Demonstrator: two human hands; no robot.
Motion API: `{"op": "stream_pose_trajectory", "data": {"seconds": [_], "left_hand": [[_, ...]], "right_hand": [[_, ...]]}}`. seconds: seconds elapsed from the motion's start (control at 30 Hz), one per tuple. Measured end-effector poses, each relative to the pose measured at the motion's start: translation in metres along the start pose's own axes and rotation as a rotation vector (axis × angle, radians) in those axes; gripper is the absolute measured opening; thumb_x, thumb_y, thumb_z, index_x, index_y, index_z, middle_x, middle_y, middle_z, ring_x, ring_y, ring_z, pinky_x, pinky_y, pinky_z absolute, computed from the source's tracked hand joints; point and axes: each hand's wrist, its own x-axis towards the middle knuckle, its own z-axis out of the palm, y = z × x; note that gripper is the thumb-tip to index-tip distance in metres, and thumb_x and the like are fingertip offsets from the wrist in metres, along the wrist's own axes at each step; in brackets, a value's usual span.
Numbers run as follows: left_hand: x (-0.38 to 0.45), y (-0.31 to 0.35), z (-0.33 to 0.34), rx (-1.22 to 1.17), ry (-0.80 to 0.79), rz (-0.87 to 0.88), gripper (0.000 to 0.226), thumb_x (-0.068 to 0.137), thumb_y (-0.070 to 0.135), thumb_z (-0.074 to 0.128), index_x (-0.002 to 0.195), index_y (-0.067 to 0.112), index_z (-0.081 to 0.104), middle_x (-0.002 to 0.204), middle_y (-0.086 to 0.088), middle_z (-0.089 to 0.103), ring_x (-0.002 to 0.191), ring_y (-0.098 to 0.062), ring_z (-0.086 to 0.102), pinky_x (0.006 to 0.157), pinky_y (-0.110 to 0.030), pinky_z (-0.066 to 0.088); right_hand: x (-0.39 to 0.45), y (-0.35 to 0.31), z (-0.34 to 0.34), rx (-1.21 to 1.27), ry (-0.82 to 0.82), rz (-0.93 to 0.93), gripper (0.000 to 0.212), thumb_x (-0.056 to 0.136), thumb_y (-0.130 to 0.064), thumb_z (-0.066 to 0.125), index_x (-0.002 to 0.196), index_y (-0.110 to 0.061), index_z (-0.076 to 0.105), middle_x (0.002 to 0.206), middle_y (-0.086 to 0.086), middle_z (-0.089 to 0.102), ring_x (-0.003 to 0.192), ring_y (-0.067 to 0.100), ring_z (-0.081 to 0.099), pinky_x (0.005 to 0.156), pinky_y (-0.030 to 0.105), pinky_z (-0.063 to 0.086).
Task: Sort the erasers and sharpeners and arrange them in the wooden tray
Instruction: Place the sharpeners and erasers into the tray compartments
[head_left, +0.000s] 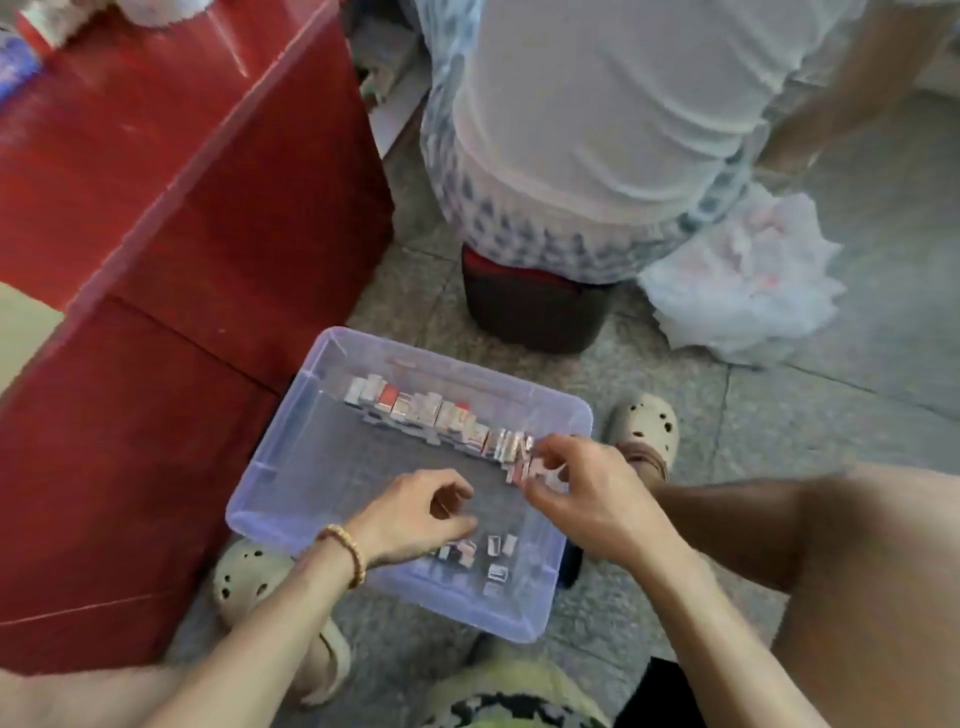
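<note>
Clear plastic tray (270, 483) on tiled floor (727, 415); row of wrapped erasers (441, 415) along far wall, loose ones (483, 558) near front. Right hand (582, 499) pinching possibly an eraser at row's end; left hand (421, 514) fingers loosely curled, hold unclear

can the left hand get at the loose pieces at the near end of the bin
Probably yes: the left hand hovers inside the clear bin right beside the loose pieces, with nothing lying between them.

No text can be read anywhere. The small wrapped pieces (441, 415) lined up in the clear plastic bin (291, 431) at centre frame seem to carry printed labels, but blur leaves them illegible.
</note>
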Motion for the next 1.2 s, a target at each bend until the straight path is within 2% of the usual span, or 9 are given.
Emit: {"op": "stream_pose_trajectory", "data": {"seconds": [0.17, 0.27, 0.33, 0.5, 0.63, 0.73, 0.8, 1.03, 1.2], "left_hand": [[0.059, -0.031, 0.008, 0.124, -0.214, 0.001, 0.032, 0.078, 0.05, 0.074, 0.101, 0.033, 0.06, 0.096, 0.01, 0.066, 0.092, -0.009, 0.063, 0.083, -0.025, 0.05], [0.094, -0.053, 0.009, 0.202, -0.302, -0.004, 0.032, 0.079, 0.039, 0.077, 0.105, 0.028, 0.063, 0.101, 0.006, 0.067, 0.094, -0.012, 0.062, 0.083, -0.026, 0.049], [0.114, -0.07, 0.008, 0.294, -0.338, 0.001, 0.038, 0.08, 0.033, 0.076, 0.114, 0.022, 0.064, 0.107, 0.003, 0.067, 0.096, -0.013, 0.061, 0.082, -0.024, 0.047], [0.144, -0.124, 0.01, 0.458, -0.43, 0.048, 0.055, 0.077, 0.043, 0.078, 0.126, 0.024, 0.059, 0.125, 0.003, 0.062, 0.111, -0.014, 0.058, 0.098, -0.03, 0.047], [0.156, -0.17, 0.02, 0.536, -0.509, 0.028, 0.085, 0.075, 0.043, 0.079, 0.148, 0.03, 0.037, 0.144, -0.003, 0.044, 0.132, -0.024, 0.044, 0.108, -0.033, 0.039], [0.165, -0.188, 0.035, 0.575, -0.56, 0.03, 0.099, 0.076, 0.049, 0.076, 0.154, 0.036, 0.017, 0.148, -0.002, 0.028, 0.138, -0.025, 0.033, 0.109, -0.031, 0.034], [0.167, -0.191, 0.052, 0.581, -0.575, 0.077, 0.102, 0.075, 0.051, 0.075, 0.155, 0.033, 0.014, 0.147, -0.001, 0.026, 0.137, -0.025, 0.03, 0.112, -0.03, 0.032], [0.148, -0.19, 0.084, 0.331, -0.653, 0.037, 0.084, 0.085, 0.032, 0.069, 0.154, 0.024, 0.022, 0.154, -0.003, 0.035, 0.139, -0.024, 0.034, 0.109, -0.024, 0.026], [0.144, -0.218, 0.062, 0.236, -0.656, -0.052, 0.048, 0.084, 0.035, 0.074, 0.126, 0.027, 0.052, 0.123, 0.002, 0.057, 0.108, -0.017, 0.058, 0.092, -0.024, 0.043]], "right_hand": [[0.009, 0.021, 0.044, 0.066, 0.086, 0.113, 0.033, 0.089, -0.033, 0.063, 0.119, -0.018, 0.065, 0.111, 0.004, 0.064, 0.107, 0.025, 0.059, 0.088, 0.038, 0.047], [0.018, 0.024, 0.079, 0.117, 0.108, 0.163, 0.037, 0.086, -0.036, 0.056, 0.115, -0.015, 0.064, 0.106, 0.006, 0.064, 0.103, 0.028, 0.06, 0.085, 0.041, 0.049], [0.028, 0.022, 0.104, 0.162, 0.067, 0.171, 0.04, 0.086, -0.037, 0.054, 0.117, -0.014, 0.064, 0.109, 0.005, 0.063, 0.105, 0.027, 0.059, 0.086, 0.04, 0.048], [0.071, 0.031, 0.167, 0.204, -0.061, 0.256, 0.036, 0.091, -0.03, 0.062, 0.124, -0.014, 0.061, 0.115, 0.009, 0.064, 0.109, 0.027, 0.059, 0.088, 0.037, 0.047], [0.098, 0.049, 0.206, 0.151, -0.196, 0.346, 0.042, 0.093, -0.032, 0.062, 0.131, -0.015, 0.058, 0.127, 0.011, 0.063, 0.118, 0.03, 0.058, 0.092, 0.036, 0.047], [0.103, 0.061, 0.219, 0.122, -0.192, 0.413, 0.043, 0.092, -0.031, 0.061, 0.132, -0.015, 0.058, 0.128, 0.011, 0.063, 0.116, 0.03, 0.058, 0.089, 0.033, 0.046], [0.101, 0.068, 0.223, 0.102, -0.171, 0.446, 0.043, 0.092, -0.029, 0.06, 0.132, -0.015, 0.059, 0.127, 0.01, 0.062, 0.116, 0.029, 0.057, 0.088, 0.033, 0.045], [0.102, 0.074, 0.24, 0.114, -0.168, 0.486, 0.054, 0.088, -0.033, 0.064, 0.138, -0.017, 0.052, 0.13, 0.008, 0.058, 0.122, 0.027, 0.052, 0.094, 0.034, 0.044], [0.109, 0.08, 0.258, 0.109, -0.31, 0.485, 0.071, 0.082, -0.04, 0.067, 0.146, -0.021, 0.043, 0.136, 0.009, 0.049, 0.126, 0.032, 0.047, 0.101, 0.037, 0.044]]}}
